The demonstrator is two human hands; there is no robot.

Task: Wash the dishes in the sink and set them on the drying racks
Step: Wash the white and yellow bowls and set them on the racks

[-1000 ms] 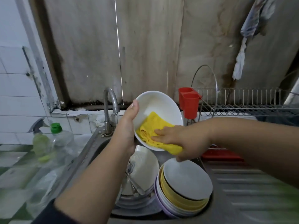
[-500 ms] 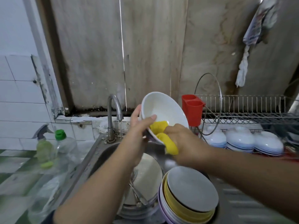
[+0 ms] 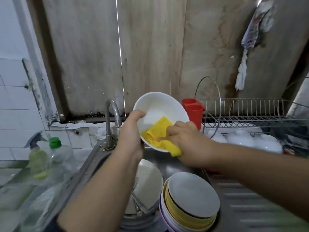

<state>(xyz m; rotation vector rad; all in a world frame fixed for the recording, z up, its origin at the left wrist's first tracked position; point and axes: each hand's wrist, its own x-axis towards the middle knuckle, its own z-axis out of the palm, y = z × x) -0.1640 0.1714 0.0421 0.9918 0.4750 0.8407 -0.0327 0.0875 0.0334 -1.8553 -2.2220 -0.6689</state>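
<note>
Head view: the left hand grips the rim of a round white ceramic bowl, tilted above the steel sink. The right hand, at the bowl's four o'clock, presses a crumpled yellow cloth inside it. Stacked plates lie at six o'clock; a wire drying rack stands at three o'clock.

The yellow cloth, bunched at the white bowl's lower rim, spread back inside under the right hand; the left hand's thumb hooked over the rim.
</note>
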